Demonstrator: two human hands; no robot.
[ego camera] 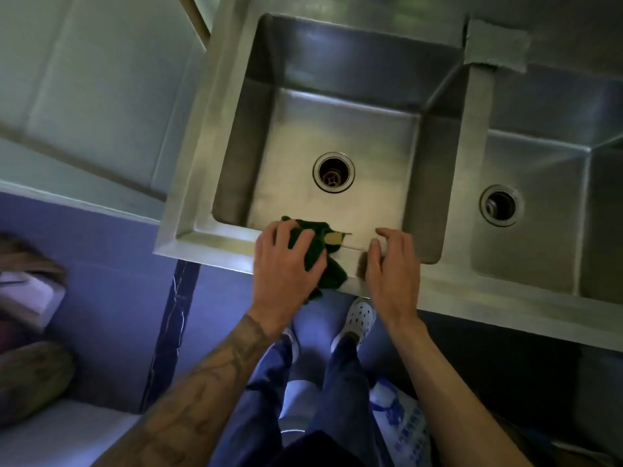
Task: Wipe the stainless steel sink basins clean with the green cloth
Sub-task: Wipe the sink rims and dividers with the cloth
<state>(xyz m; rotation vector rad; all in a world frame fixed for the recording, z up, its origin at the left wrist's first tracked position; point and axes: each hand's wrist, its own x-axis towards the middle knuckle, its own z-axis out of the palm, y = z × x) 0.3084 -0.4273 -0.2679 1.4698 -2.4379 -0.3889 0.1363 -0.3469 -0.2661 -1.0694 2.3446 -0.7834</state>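
Left hand (286,261), fingers spread, presses the bunched dark green cloth (332,274) onto the near rim of the square stainless steel sink basin (337,129). Right hand (391,267) rests just beside it, loosely curled, holding nothing.

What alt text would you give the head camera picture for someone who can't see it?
Seen from above, a person's left hand presses a green cloth on the front rim of a steel sink basin; the right hand rests empty beside it. A second basin lies to the right.
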